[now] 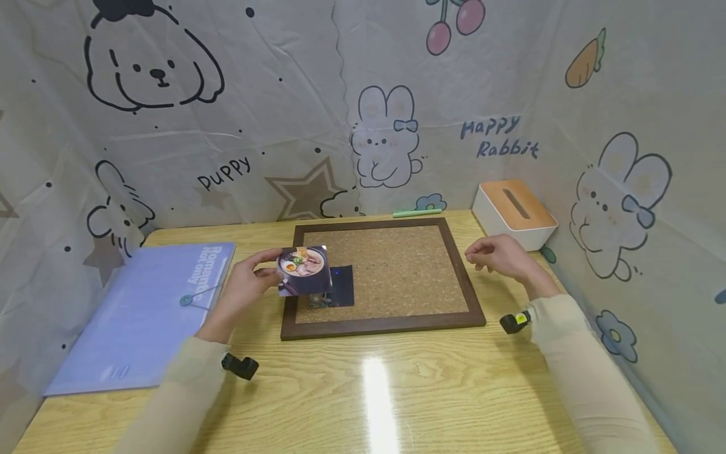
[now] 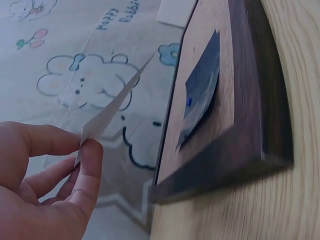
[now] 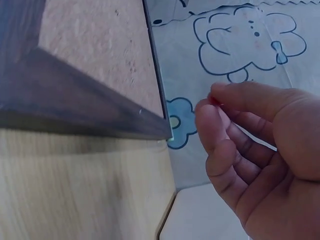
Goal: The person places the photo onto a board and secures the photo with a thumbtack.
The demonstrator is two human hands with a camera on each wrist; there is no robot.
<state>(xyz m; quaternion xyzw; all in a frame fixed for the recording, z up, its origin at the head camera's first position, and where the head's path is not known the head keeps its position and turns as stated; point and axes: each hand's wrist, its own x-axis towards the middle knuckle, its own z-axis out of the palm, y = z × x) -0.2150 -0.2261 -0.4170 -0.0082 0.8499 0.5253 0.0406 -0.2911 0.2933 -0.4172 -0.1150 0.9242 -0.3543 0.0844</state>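
My left hand (image 1: 249, 284) pinches a photo card (image 1: 304, 268) by its left edge; it pictures a bowl of ramen. In the left wrist view the card (image 2: 112, 110) is nearly edge-on, raised off the corkboard (image 1: 408, 271). Behind it, a second, dark photo (image 1: 343, 287) lies at the board's left part, with a small blue pin (image 2: 189, 102) near its edge. My right hand (image 1: 501, 255) hovers beside the board's right frame. Its thumb and forefinger pinch a small red pin (image 3: 216, 103), mostly hidden by the fingertips.
A lilac document folder (image 1: 147, 309) with a string button lies at the left. At the back right stands a white tissue box (image 1: 513, 214) with a wooden lid. A green stick-like object (image 1: 416, 213) lies behind the board. Printed cloth walls (image 1: 283, 126) enclose the table.
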